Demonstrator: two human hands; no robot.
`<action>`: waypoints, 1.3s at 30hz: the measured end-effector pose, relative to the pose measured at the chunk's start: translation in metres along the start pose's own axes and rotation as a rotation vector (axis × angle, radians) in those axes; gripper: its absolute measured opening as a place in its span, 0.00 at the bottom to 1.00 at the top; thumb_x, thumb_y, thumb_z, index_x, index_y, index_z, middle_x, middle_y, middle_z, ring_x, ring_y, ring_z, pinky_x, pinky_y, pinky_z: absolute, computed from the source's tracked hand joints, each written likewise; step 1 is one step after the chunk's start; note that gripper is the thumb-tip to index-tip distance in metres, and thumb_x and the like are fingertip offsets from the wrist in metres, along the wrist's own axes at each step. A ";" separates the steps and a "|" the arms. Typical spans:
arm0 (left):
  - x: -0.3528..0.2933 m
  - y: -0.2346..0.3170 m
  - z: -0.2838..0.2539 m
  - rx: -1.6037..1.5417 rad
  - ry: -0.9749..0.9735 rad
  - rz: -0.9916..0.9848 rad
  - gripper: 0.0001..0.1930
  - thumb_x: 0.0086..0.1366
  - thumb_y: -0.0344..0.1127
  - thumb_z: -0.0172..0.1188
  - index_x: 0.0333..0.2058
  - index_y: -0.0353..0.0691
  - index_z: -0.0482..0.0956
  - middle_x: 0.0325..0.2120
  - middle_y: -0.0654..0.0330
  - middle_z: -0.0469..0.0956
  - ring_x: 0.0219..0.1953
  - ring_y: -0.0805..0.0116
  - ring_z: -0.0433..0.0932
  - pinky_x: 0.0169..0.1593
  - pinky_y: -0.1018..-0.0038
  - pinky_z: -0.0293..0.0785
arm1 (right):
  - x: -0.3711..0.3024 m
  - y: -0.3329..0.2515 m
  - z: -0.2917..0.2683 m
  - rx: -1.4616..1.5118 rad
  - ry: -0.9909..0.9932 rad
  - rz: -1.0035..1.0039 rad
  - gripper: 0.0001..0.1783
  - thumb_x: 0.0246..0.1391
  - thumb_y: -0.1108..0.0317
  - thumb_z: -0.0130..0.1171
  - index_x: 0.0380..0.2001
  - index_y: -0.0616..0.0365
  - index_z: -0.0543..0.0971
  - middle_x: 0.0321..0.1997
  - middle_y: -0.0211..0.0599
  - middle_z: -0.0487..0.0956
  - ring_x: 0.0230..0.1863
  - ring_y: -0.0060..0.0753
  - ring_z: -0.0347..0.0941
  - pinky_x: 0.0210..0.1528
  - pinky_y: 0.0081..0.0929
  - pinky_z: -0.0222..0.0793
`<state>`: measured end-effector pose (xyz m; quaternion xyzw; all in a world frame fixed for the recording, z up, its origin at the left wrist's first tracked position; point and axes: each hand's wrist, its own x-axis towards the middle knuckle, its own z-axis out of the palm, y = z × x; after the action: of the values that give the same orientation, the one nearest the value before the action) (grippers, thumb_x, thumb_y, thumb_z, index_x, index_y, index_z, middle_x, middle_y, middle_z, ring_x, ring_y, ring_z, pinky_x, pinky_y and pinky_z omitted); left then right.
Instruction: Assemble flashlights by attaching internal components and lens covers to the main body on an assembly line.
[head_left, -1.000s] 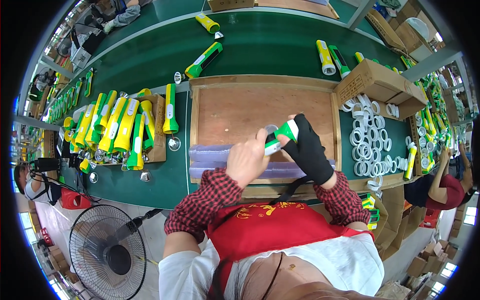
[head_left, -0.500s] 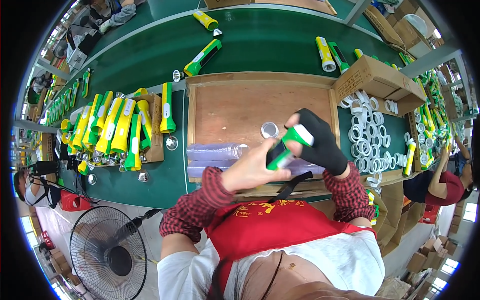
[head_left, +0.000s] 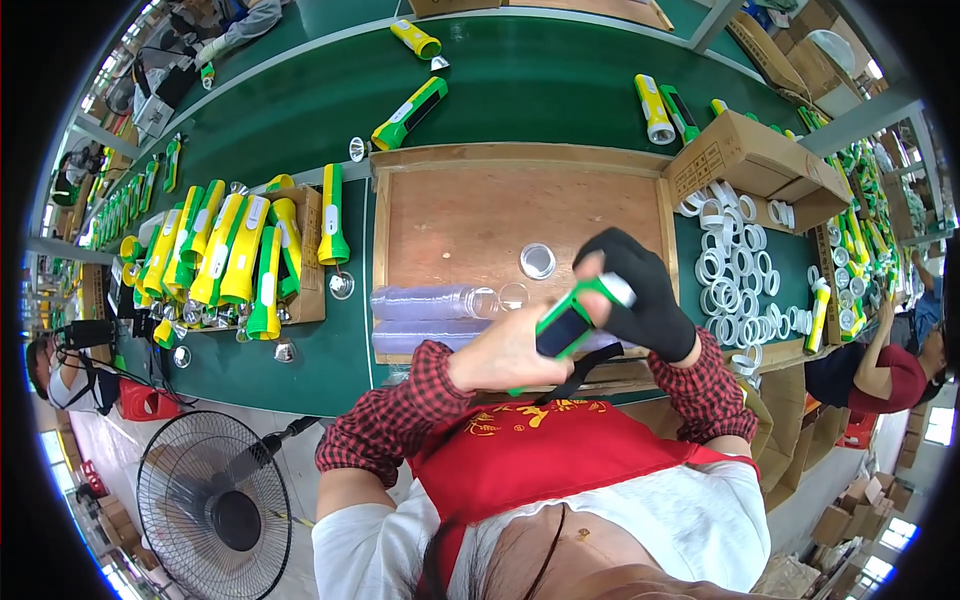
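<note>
From the head view, the bare left hand (head_left: 505, 352) is curled around the lower body of a green torch (head_left: 570, 318), while the black-gloved right hand (head_left: 640, 295) pinches its white front end. The torch is held tilted above the near edge of the wooden tray (head_left: 455, 215) (clear lens discs (head_left: 537, 261) lie just beyond), with white rings (head_left: 730, 270) heaped to the right and finished yellow-green torches (head_left: 235, 255) to the left.

A green and black torch (head_left: 572, 318) with a white front end is held tilted above the wooden tray, white end up and to the right.
</note>
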<state>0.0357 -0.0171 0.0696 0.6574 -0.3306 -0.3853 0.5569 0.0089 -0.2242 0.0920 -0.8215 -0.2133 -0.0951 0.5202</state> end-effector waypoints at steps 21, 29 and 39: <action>0.009 -0.036 -0.015 0.373 0.261 0.036 0.22 0.51 0.32 0.60 0.45 0.33 0.68 0.27 0.36 0.77 0.28 0.39 0.79 0.33 0.54 0.75 | 0.005 0.017 0.015 0.046 0.022 0.322 0.19 0.50 0.62 0.66 0.42 0.58 0.73 0.37 0.36 0.77 0.37 0.29 0.76 0.39 0.25 0.71; 0.000 -0.019 -0.006 0.356 0.267 0.028 0.23 0.50 0.32 0.62 0.44 0.32 0.67 0.22 0.42 0.76 0.27 0.42 0.78 0.33 0.59 0.74 | 0.011 0.000 0.004 -0.079 -0.006 0.203 0.19 0.48 0.62 0.68 0.40 0.60 0.76 0.35 0.39 0.76 0.33 0.35 0.77 0.35 0.26 0.70; 0.002 0.014 -0.019 -0.394 -0.214 -0.208 0.17 0.54 0.30 0.60 0.40 0.32 0.65 0.17 0.58 0.73 0.17 0.67 0.74 0.21 0.72 0.70 | 0.008 -0.001 -0.005 0.199 -0.039 0.163 0.22 0.55 0.55 0.59 0.43 0.63 0.74 0.39 0.38 0.74 0.39 0.30 0.73 0.41 0.24 0.67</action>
<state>0.0530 -0.0119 0.0845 0.5220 -0.2368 -0.5649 0.5935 0.0164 -0.2266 0.0980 -0.7821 -0.1640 -0.0150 0.6010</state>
